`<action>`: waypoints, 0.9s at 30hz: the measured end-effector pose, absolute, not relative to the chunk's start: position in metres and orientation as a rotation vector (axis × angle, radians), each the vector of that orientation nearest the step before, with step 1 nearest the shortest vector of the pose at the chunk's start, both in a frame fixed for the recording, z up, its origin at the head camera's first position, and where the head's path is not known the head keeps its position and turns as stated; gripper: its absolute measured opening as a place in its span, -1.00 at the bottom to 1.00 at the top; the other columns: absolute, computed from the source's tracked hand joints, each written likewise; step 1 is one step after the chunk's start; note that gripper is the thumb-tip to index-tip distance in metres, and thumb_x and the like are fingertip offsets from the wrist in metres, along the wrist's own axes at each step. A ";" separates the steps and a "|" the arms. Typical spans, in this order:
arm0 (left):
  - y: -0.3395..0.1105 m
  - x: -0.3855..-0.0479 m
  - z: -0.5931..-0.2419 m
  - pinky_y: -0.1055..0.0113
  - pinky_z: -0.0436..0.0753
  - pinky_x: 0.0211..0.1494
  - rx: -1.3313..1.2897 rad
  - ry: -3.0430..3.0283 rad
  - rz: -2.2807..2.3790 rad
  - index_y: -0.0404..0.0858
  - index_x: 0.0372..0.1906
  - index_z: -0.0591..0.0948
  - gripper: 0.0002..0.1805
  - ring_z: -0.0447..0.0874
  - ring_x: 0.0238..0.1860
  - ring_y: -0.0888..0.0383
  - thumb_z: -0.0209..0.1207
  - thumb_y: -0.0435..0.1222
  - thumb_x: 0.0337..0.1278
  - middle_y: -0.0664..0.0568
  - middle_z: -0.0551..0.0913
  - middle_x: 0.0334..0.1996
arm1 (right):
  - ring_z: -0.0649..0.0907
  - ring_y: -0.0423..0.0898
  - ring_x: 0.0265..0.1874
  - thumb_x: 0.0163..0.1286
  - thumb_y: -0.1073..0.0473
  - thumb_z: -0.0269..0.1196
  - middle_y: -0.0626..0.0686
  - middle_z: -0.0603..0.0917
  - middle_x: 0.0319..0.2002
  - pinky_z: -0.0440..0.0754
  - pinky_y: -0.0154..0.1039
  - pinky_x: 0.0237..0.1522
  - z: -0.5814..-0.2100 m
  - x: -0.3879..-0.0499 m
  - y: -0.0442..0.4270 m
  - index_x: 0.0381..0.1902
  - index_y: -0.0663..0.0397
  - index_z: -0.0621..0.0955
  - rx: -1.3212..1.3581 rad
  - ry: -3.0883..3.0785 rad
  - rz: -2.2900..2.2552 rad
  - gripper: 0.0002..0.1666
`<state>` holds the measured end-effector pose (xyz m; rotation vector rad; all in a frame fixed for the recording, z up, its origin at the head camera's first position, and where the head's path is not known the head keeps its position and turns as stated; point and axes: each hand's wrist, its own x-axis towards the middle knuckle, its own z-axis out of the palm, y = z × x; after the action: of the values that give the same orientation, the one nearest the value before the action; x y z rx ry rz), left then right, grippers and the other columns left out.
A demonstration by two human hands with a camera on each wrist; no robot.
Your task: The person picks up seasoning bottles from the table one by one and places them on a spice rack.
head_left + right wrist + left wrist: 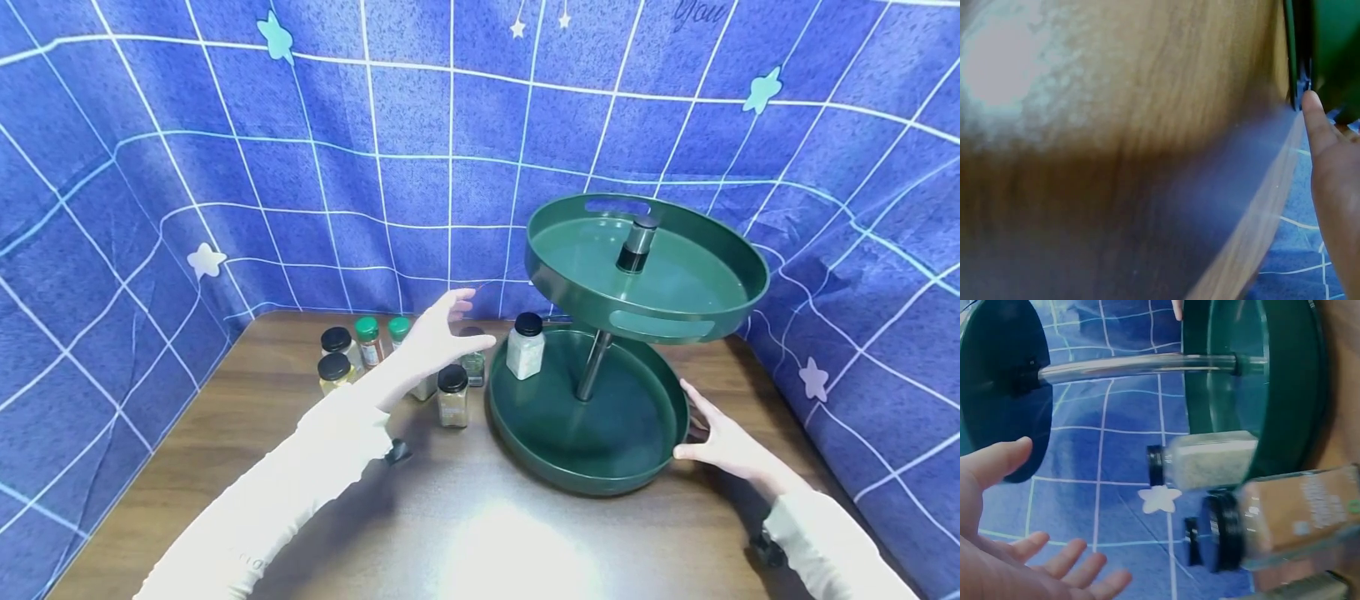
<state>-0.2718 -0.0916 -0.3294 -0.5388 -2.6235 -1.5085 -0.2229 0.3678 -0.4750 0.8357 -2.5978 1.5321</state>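
A green two-tier round tray stands on the table, its upper tier (pixel 570 287) tilted in view and joined to the lower tier (pixel 585 442) by a metal post (pixel 595 367). One black-lidded jar of whitish contents (pixel 524 354) sits on the lower tier's left side. My left hand (pixel 431 337) hovers left of that jar with fingers spread, holding nothing. Below it stand a jar of tan powder (pixel 453 404) and a jar of green herbs (pixel 473 367). At the lower tier's right, my right hand (pixel 716 437) touches the outer wall with extended thumb and index finger; its other fingers are partly hidden.
Several more spice jars stand at the left, including a yellowish one (pixel 333 379) and a green-lidded one (pixel 368 342). A blue gridded cloth (pixel 420 183) hangs behind and at both sides of the wooden table (pixel 375 533). The upper tier carries no jars.
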 end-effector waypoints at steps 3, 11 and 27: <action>-0.102 -0.267 -0.336 -0.03 0.37 0.30 -0.561 -2.593 -1.562 -0.15 0.31 0.31 -0.21 0.37 0.26 -0.11 0.39 -0.17 -0.07 -0.14 0.44 0.23 | 0.35 -0.51 0.17 -0.02 0.50 0.38 0.64 0.11 0.24 0.37 -0.63 0.06 -0.475 -0.224 0.369 0.45 0.35 -0.14 0.832 -2.606 1.535 0.23; -0.127 -0.258 -0.366 -0.06 0.30 0.34 -0.542 -2.639 -1.589 -0.13 0.34 0.28 -0.16 0.29 0.32 -0.13 0.40 -0.15 -0.09 -0.13 0.38 0.27 | 0.30 -0.54 0.20 0.01 0.48 0.37 0.55 0.00 0.34 0.35 -0.64 0.06 -0.472 -0.226 0.371 0.46 0.30 -0.15 0.830 -2.641 1.534 0.23; -0.144 -0.252 -0.431 -0.14 0.40 0.23 -0.606 -2.556 -1.733 -0.23 0.34 0.24 -0.14 0.33 0.28 -0.20 0.41 -0.31 -0.12 -0.23 0.33 0.29 | 0.26 -0.52 0.25 -0.03 0.50 0.38 0.47 0.03 0.37 0.35 -0.62 0.07 -0.470 -0.223 0.366 0.45 0.33 -0.13 0.861 -2.611 1.514 0.23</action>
<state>-0.2523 -0.1440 -0.4309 -0.6061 -2.5558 -1.7329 -0.2226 0.3662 -0.4699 0.8607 -2.6115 1.5139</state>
